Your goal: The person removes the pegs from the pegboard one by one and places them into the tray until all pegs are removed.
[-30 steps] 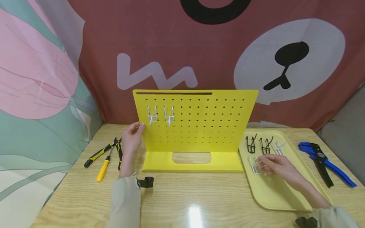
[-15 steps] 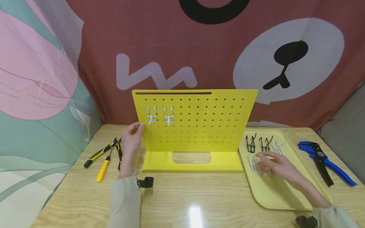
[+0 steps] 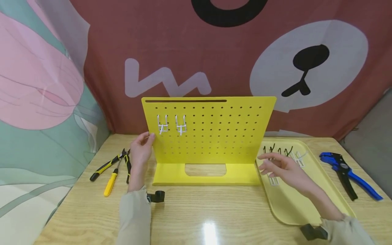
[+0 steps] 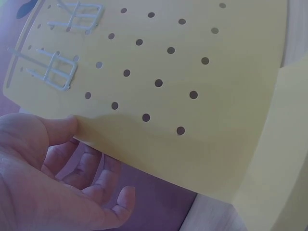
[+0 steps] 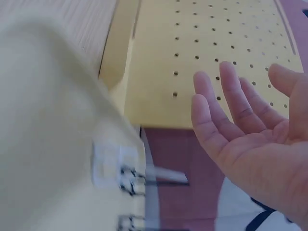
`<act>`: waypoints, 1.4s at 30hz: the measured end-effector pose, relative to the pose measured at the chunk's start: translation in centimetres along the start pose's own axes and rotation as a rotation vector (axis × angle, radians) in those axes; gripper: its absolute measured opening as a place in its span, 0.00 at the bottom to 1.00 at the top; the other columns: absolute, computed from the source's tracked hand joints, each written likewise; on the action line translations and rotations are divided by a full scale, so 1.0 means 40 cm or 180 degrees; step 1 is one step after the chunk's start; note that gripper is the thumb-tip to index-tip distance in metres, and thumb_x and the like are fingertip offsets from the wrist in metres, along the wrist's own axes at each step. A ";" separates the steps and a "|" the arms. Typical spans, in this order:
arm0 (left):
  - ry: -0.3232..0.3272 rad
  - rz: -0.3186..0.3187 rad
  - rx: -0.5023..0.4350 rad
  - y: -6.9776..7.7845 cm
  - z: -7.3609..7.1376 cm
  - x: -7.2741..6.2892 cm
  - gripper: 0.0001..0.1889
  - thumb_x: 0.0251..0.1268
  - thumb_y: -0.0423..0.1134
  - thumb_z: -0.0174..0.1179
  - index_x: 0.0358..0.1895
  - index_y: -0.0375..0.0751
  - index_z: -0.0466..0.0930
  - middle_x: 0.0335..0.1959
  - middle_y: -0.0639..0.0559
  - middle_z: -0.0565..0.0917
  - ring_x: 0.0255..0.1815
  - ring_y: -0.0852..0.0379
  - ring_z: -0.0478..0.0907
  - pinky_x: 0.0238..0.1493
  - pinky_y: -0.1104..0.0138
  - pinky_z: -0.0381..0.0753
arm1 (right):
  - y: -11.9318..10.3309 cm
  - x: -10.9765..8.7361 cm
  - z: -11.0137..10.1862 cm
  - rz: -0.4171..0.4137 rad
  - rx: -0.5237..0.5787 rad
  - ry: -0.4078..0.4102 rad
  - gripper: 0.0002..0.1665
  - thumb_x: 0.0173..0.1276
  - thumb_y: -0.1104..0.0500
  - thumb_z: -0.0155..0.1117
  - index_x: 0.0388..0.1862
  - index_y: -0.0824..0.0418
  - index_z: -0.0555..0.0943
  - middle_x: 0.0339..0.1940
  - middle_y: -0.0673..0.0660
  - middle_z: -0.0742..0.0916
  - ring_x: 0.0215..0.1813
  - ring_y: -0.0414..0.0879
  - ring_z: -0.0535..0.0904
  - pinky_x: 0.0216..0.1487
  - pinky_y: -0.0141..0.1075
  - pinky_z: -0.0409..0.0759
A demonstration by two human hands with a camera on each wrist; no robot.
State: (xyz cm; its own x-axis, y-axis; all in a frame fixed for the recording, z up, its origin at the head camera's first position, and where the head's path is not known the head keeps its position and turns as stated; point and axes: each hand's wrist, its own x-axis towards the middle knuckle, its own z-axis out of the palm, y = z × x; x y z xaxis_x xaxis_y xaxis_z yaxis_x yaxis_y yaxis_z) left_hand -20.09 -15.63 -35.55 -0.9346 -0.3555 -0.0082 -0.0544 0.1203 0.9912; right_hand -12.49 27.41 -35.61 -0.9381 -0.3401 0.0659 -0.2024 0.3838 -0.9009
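Observation:
A yellow pegboard [image 3: 226, 153] stands upright on its own base, with two white wire hooks, one on the left [image 3: 163, 125] and one beside it [image 3: 181, 126], hung in its upper left holes. My left hand [image 3: 141, 151] pinches the board's left edge; in the left wrist view the thumb [image 4: 62, 130] lies on the front and the fingers go behind. Over the yellow tray [image 3: 301, 209], my right hand [image 3: 284, 172] is spread with nothing in it. Below its fingers lies a white wire hook [image 3: 274, 184], partly hidden by the hand.
At the tray's back are two black wire hooks [image 3: 287, 151], partly covered by the right hand, and another white hook [image 3: 299, 160]. Blue-and-black pliers [image 3: 346, 170] lie right of the tray. Yellow-black cutters [image 3: 107, 166] and a yellow-handled screwdriver [image 3: 111, 183] lie left of the board.
My right hand has let go of the white hook in the tray, spread its fingers and shifted left toward the board's right edge. The left hand stays at the board.

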 end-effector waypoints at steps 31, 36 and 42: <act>0.0050 0.0033 -0.0006 -0.002 0.002 0.005 0.18 0.70 0.42 0.56 0.57 0.35 0.77 0.52 0.42 0.76 0.51 0.53 0.70 0.50 0.65 0.69 | -0.230 0.302 0.399 -0.1188 0.1182 0.0319 0.18 0.69 0.67 0.59 0.57 0.68 0.75 0.40 0.69 0.84 0.33 0.53 0.83 0.37 0.46 0.82; 0.0048 0.0033 0.0015 -0.003 0.001 0.005 0.18 0.71 0.42 0.56 0.57 0.35 0.76 0.52 0.42 0.76 0.51 0.53 0.70 0.49 0.65 0.69 | -0.249 0.324 0.415 -0.1226 0.1241 0.0266 0.18 0.70 0.67 0.58 0.58 0.66 0.75 0.41 0.73 0.83 0.32 0.54 0.83 0.36 0.48 0.81; 0.0044 0.0009 0.0036 -0.004 0.002 0.005 0.18 0.71 0.43 0.56 0.57 0.36 0.77 0.53 0.42 0.76 0.51 0.53 0.70 0.48 0.66 0.69 | -0.258 0.342 0.428 -0.1118 0.1201 0.0303 0.18 0.70 0.66 0.58 0.58 0.68 0.74 0.40 0.69 0.84 0.33 0.64 0.82 0.33 0.38 0.80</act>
State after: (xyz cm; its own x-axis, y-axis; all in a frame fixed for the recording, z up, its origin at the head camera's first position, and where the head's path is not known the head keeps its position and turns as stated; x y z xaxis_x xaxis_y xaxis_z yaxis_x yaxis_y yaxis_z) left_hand -20.31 -15.66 -35.71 -0.9298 -0.3680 -0.0034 -0.0558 0.1318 0.9897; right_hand -18.43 4.09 -32.74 -0.8568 -0.3064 0.4148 -0.4107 -0.0813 -0.9082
